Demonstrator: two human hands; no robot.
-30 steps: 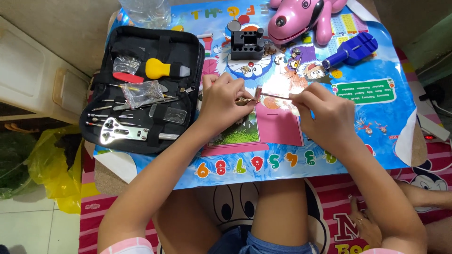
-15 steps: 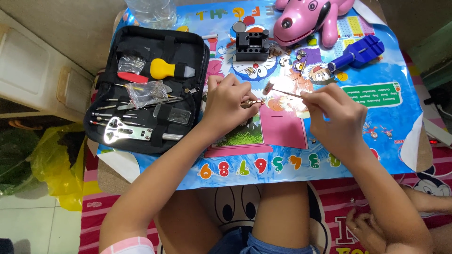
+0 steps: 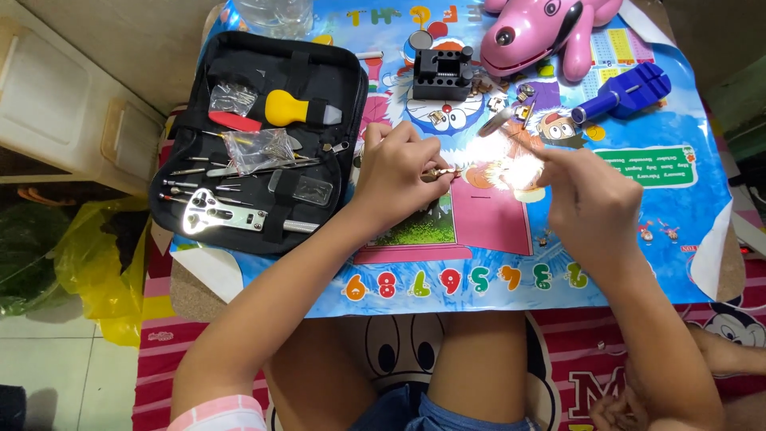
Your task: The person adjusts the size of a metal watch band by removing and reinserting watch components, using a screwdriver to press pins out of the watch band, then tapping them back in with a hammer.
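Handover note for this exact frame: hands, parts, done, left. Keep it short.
Left hand: pinching a small gold-coloured metal piece just above the mat.
Right hand: holding a thin tool, tip pointed toward that piece; glare hides the contact.
Open tool case sits left of the hands; black holder block, blue tool and small loose metal bits lie beyond them.
Done: case open, tools out.
Left: work on the pinched piece appears unfinished.
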